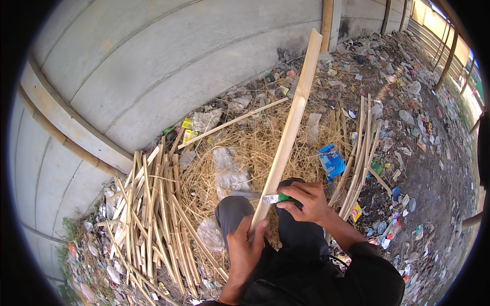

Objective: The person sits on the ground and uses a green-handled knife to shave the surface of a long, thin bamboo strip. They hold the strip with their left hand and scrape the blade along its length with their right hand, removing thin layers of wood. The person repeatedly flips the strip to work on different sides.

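Observation:
A long split length of bamboo (pixel 288 130) rises from between my knees, tilted up and away to the right, its pale hollow inner side showing. Its lower end lies in my left hand (pixel 246 246), whose fingers are closed around it. My right hand (pixel 309 203) grips a knife by its green handle (pixel 284 197). The short, wide, worn blade (pixel 270 199) points left and lies across the bamboo a little above my left hand; whether it cuts in, I cannot tell.
A large heap of split bamboo strips (pixel 155 219) lies on the left, and a smaller bundle (pixel 363 153) on the right. Straw-like shavings (pixel 265 132) cover the ground ahead, with a blue wrapper (pixel 332 160) on them. A grey panel wall (pixel 168 61) stands beyond; litter covers the dirt ground (pixel 429 178).

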Available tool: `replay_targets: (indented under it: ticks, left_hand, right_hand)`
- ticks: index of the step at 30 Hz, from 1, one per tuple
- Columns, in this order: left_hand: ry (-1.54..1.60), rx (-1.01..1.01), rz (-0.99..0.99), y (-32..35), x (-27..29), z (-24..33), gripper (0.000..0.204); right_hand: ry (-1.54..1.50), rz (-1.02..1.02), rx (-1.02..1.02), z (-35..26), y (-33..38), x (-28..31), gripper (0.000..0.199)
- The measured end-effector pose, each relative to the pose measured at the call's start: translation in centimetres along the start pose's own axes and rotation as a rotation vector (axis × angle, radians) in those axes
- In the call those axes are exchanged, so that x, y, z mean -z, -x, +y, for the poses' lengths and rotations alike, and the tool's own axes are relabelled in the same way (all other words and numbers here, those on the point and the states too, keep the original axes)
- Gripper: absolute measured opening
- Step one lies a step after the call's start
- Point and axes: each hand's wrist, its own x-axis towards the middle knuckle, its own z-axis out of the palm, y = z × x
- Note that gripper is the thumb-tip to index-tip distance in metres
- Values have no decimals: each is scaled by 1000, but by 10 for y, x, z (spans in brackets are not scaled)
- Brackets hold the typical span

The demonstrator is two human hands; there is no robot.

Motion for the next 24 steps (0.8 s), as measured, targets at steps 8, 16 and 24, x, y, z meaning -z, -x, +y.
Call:
replay_targets:
  ticks: [8, 16, 24]
  left_hand:
    - [-75, -67, 16, 4, -4, 9, 19]
    - [-16, -26, -15, 6, -4, 5, 24]
    - [-41, -11, -12, 13, 0, 1, 27]
  right_hand:
    - [-23, -27, 30, -7, -4, 6, 33]
    - [30, 83, -31, 5, -6, 12, 27]
    - [69, 138, -45, 18, -14, 19, 25]
